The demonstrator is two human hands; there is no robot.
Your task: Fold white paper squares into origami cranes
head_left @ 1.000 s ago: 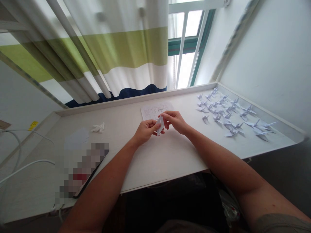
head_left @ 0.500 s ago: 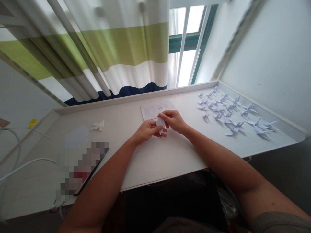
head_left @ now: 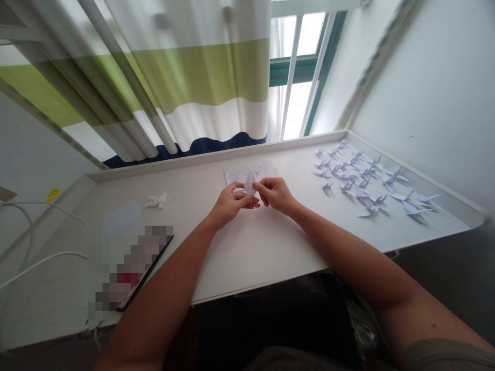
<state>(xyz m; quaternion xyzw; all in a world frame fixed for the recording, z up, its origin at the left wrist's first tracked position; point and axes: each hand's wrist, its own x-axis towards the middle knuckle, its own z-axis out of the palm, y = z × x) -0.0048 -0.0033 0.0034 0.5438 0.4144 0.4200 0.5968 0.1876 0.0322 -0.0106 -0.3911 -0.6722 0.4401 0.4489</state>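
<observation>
Over the middle of the white desk (head_left: 247, 247), my left hand (head_left: 229, 204) and my right hand (head_left: 276, 193) meet and pinch a small folded piece of white paper (head_left: 249, 184) between their fingertips. The paper stands upright with a pointed tip up. Just behind it a printed sheet (head_left: 247, 172) lies flat on the desk. To the right, several folded paper cranes (head_left: 359, 180) are spread in rows near the wall.
A crumpled bit of white paper (head_left: 157, 201) and a pale sheet (head_left: 121, 219) lie at the left, beside a dark-edged flat object (head_left: 147, 270) that is blurred out. White cables (head_left: 34, 247) run at the far left. A striped curtain (head_left: 174, 87) and a window (head_left: 301, 72) stand behind the desk.
Both hands have turned the folded paper; its point now stands up above the fingers instead of hanging below them. The hands shifted slightly away from me.
</observation>
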